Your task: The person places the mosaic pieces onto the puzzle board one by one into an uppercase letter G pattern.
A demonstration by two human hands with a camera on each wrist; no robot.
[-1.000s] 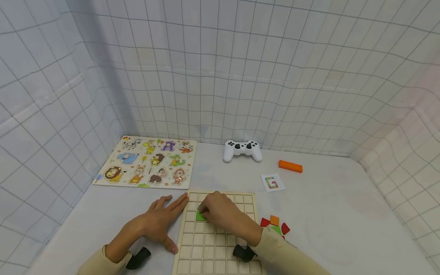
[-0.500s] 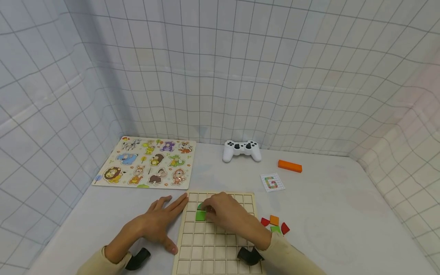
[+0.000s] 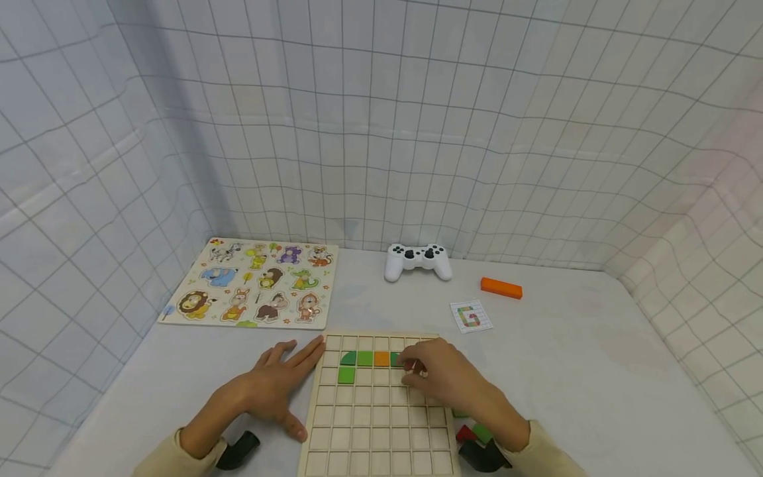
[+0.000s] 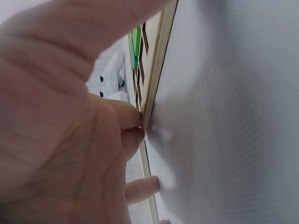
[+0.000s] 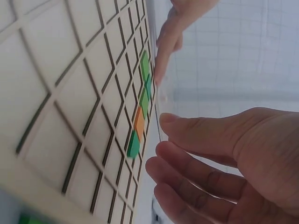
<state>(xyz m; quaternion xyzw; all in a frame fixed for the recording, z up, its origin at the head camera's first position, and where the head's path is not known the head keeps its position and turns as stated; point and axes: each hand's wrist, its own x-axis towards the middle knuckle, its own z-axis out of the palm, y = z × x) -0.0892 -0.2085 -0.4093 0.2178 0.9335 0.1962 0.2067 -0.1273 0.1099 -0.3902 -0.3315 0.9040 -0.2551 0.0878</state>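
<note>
A wooden grid board lies on the table. Its second row holds a dark green quarter-round tile, a light green square tile, an orange square tile and another dark green tile. One more light green square sits below the row's left end. My right hand hovers at the row's right end, beside the dark green tile; in the right wrist view its loosely bent fingers hold nothing. My left hand lies spread on the table, fingertips touching the board's left edge.
Loose red and green pieces lie right of the board, partly hidden by the right arm. Behind are a pattern card, an orange bar, a white game controller and an animal puzzle.
My right hand has moved right along the board, away from the left dark green tile, uncovering the row of tiles. The left hand stays in place.
</note>
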